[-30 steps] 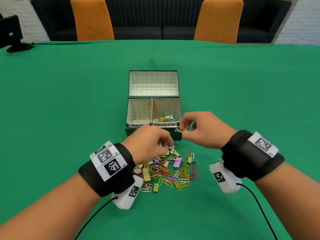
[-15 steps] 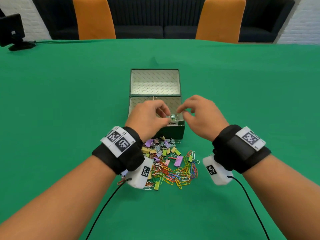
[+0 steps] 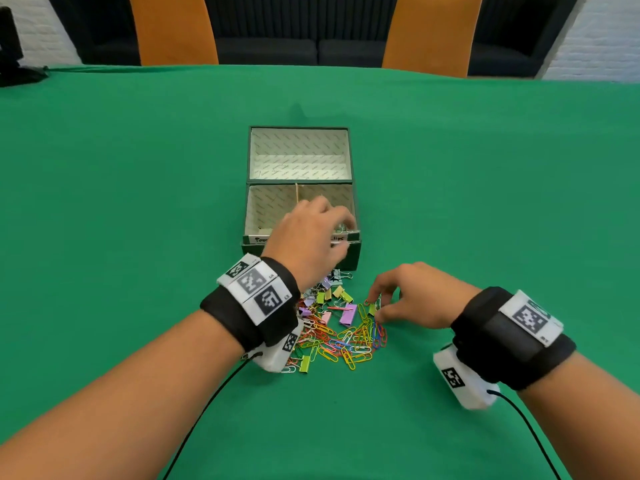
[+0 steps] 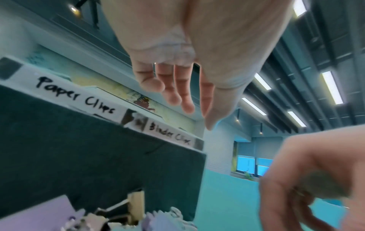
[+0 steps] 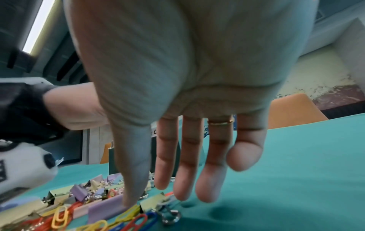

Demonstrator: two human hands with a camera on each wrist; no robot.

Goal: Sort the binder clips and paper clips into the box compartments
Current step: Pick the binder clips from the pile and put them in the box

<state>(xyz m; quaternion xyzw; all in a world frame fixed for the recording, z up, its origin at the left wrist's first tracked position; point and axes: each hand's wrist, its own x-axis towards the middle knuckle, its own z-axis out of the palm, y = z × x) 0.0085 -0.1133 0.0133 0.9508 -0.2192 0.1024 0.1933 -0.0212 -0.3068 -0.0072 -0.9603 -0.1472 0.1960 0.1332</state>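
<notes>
vs 0.5 s ago: right hand [image 3: 412, 296] has dropped from the box front to the right edge of the clip pile [image 3: 341, 327]; left hand [image 3: 308, 237] stays over the box [image 3: 301, 192], above the front wall near the compartment divider. head view: right thumb and forefinger close in around a green binder clip [image 3: 372, 308] at the pile's edge, contact looks likely but a firm grip can't be confirmed. right wrist view shows what the head view can't: fingers [image 5: 187, 164] hang nearly straight, thumb tip down on a purple binder clip [image 5: 104, 209], other fingertips just above the cloth, nothing lifted. left wrist view: left fingers loosely extended, nothing held, and the labels "paper clips" [image 4: 77, 93] on the left compartment, "binder clips" [image 4: 169, 134] on the right read clearly; the head view has them mostly covered by the hand. a few binder clips show in the right compartment behind the left hand. pile sits on the worktop [image 3: 138, 202] just in front of the box, green cloth cover. two orange chairs [image 3: 173, 29] and a dark sofa behind.
</notes>
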